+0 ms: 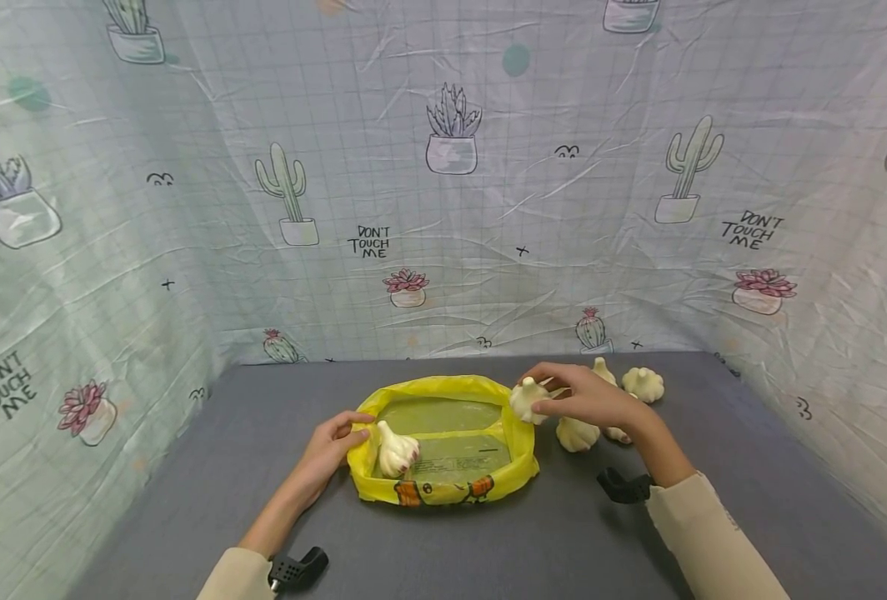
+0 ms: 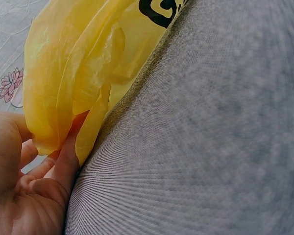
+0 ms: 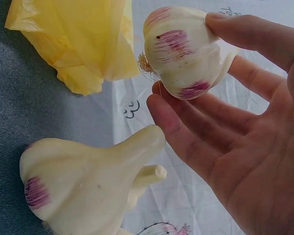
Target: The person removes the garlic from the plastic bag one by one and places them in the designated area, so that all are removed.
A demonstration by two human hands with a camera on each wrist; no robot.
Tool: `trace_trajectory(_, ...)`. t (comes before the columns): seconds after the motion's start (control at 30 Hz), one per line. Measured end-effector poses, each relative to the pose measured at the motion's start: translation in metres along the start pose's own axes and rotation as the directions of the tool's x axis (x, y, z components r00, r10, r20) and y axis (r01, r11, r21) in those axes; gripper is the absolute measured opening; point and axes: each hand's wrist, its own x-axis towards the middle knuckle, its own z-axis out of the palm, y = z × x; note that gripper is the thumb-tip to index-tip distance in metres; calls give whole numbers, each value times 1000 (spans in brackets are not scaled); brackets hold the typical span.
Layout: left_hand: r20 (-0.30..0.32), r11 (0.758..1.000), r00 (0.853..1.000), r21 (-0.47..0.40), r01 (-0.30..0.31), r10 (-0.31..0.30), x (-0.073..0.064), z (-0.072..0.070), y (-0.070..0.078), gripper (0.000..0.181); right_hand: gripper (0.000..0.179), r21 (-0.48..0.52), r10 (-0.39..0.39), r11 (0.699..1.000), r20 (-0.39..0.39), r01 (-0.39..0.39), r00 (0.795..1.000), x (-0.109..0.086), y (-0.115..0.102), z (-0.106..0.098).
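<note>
A yellow plastic bag point(image 1: 443, 493) lies on the table with its mouth spread wide and its rim rolled. One garlic bulb point(image 1: 397, 450) sits inside at its left end. My left hand point(image 1: 331, 454) pinches the bag's left rim between thumb and fingers; the left wrist view shows the yellow film point(image 2: 63, 73) between them. At the bag's right rim, my right hand point(image 1: 582, 396) holds another garlic bulb point(image 3: 183, 51) between thumb and fingers, just off the table. Purple streaks and a tuft of roots show on that bulb in the right wrist view.
Several more garlic bulbs lie right of the bag, among them a near one point(image 1: 577, 434) and a far one point(image 1: 643, 384); my right hand partly hides some. The dark grey table point(image 1: 263, 433) meets a printed cloth backdrop point(image 1: 458, 217) behind and at both sides.
</note>
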Motion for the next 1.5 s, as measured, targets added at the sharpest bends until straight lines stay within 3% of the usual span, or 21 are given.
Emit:
trace_trajectory(0.87,3,1000,1000,-16,2,-2,1,0,-2,32,41,-24,28,999,-68,-30,997,-17,15,-28)
trace_trajectory(1.17,-9,1000,1000,2,5,-5,1,0,0,31,52,-34,145,988,-107,-149,984,-28,17,-43)
trace_trajectory(1.5,-4,1000,1000,-3,13,-13,2,0,-1,31,51,8,134,991,-115,-134,984,-36,22,-52)
